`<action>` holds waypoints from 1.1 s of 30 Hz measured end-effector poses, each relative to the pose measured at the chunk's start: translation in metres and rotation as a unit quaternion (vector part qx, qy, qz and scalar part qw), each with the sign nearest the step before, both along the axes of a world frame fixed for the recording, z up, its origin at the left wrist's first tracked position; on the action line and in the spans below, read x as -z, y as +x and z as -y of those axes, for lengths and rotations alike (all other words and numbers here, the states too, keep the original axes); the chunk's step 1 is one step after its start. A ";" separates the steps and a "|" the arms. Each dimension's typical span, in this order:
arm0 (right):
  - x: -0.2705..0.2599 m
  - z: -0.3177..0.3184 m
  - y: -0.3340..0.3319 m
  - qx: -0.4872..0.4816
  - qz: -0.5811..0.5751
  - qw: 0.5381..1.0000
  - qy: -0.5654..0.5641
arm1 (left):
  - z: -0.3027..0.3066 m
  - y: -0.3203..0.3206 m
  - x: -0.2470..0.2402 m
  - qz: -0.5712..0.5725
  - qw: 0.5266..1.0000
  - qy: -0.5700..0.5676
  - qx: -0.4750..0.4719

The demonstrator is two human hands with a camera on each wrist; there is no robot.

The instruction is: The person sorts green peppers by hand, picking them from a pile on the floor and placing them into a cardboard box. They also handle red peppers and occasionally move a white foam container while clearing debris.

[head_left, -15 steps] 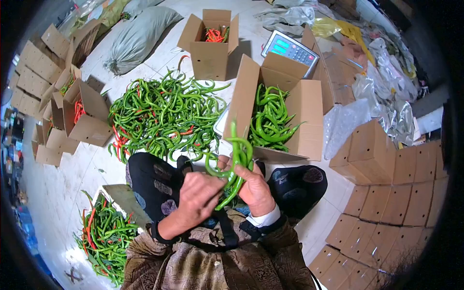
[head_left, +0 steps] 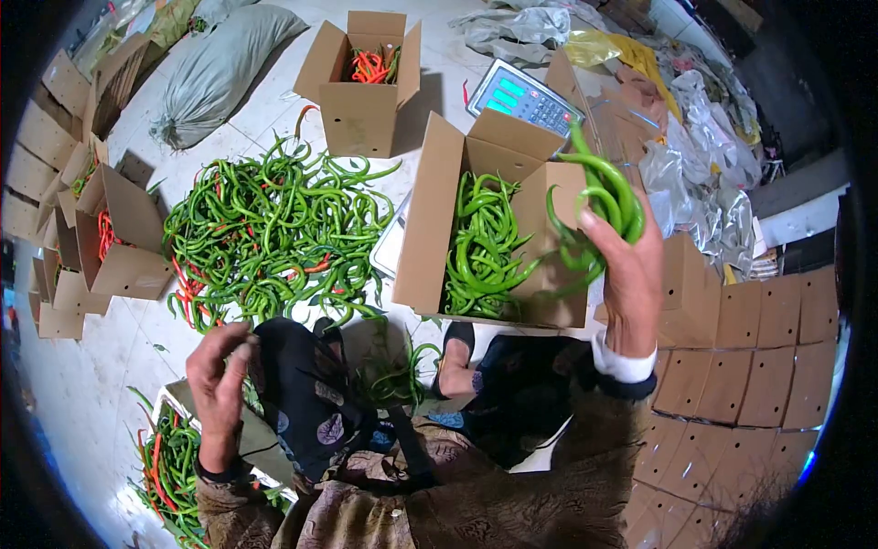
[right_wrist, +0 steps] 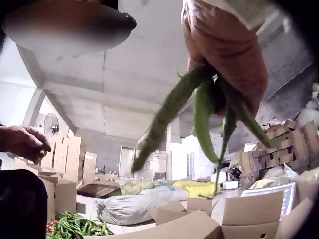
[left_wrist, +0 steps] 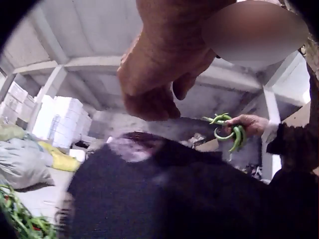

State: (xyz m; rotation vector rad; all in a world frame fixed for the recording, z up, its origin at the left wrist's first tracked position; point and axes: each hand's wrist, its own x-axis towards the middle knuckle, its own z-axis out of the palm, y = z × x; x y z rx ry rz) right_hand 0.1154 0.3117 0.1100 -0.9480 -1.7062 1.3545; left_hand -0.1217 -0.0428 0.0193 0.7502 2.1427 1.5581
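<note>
My right hand (head_left: 629, 274) grips a bunch of long green chili peppers (head_left: 615, 183), raised over the right side of an open cardboard box (head_left: 428, 220). Inside that box lie many green chili peppers (head_left: 485, 238). In the right wrist view the gripped peppers (right_wrist: 203, 117) hang down from the fingers. My left hand (head_left: 218, 380) is held above the left knee, its fingers loosely bent with nothing in them. Close below it stands a white foam box (head_left: 178, 393) with green and red peppers. In the left wrist view the left hand (left_wrist: 159, 74) hangs over the dark trouser leg.
A large pile of green and some red peppers (head_left: 274, 229) covers the floor ahead. Behind it are a box of red peppers (head_left: 357, 119), a digital scale display (head_left: 523, 96) and a stuffed sack (head_left: 219, 82). Stacked cartons (head_left: 732, 384) line the right; more open boxes (head_left: 128, 247) stand left.
The right hand has moved right and forward from the lap to the box, carrying the green chili peppers. The left hand has let go of them and swung left over the knee.
</note>
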 end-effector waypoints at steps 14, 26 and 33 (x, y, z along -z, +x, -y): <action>0.109 -0.109 -0.042 -0.108 0.257 0.958 0.064 | 0.136 0.004 0.245 0.274 0.940 -0.108 -0.173; 0.196 0.156 -0.064 -0.316 0.298 0.841 -0.324 | 0.096 -0.057 0.382 0.061 0.950 -0.168 -0.255; 0.345 0.171 -0.085 -0.266 0.294 0.856 -0.333 | -0.007 -0.110 0.351 -0.098 0.976 -0.183 -0.068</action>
